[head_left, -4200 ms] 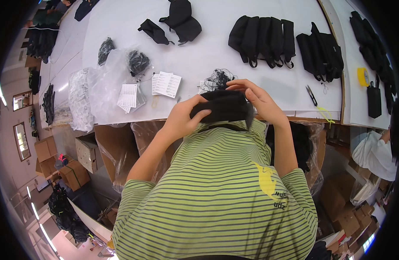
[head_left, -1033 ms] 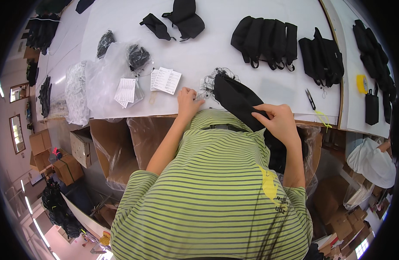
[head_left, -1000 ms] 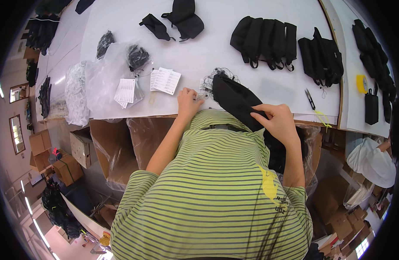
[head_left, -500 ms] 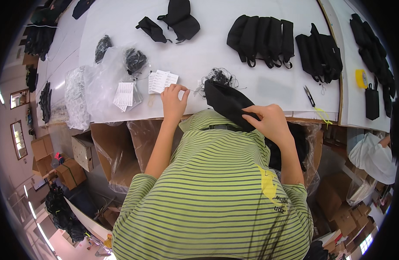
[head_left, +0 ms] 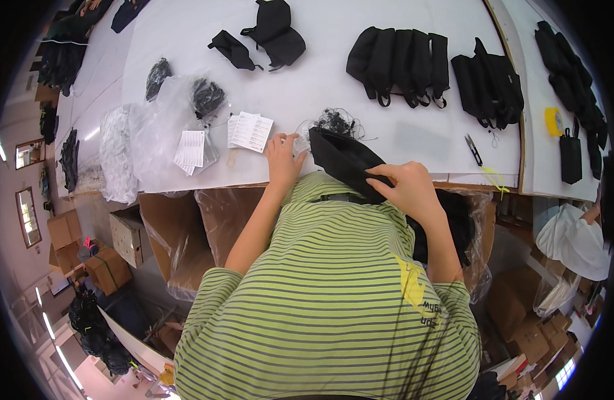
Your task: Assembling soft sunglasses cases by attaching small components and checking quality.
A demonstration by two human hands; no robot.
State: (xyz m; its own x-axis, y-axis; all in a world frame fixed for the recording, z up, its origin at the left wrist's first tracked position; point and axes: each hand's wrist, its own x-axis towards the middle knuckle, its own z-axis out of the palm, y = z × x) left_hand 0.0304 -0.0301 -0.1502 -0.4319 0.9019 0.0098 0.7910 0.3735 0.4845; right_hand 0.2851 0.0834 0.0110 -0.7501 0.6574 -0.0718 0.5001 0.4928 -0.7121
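My right hand (head_left: 408,191) pinches the near edge of a black fabric pouch (head_left: 343,157), which lies slanted over the table's front edge against my body. My left hand (head_left: 285,160) rests at the table top, fingers bent and a little apart. Beside its fingertips is a small whitish, see-through piece (head_left: 301,141); whether they touch it is unclear. Just left of that hand lie printed white cards (head_left: 251,132), fanned out. A tangle of thin black cords (head_left: 337,122) sits right behind the pouch.
More white cards (head_left: 190,150) lie by clear plastic bags (head_left: 153,127) on the left. Rows of black pouches (head_left: 397,63) stand farther back. Thread snips (head_left: 474,150) with a yellow cord and a yellow tape measure (head_left: 553,121) are at right. Open cartons (head_left: 177,233) stand below the table edge.
My left hand has moved right, from the cards towards the small whitish piece by the cords. The right hand keeps its pinch on the pouch, which has shifted slightly left.
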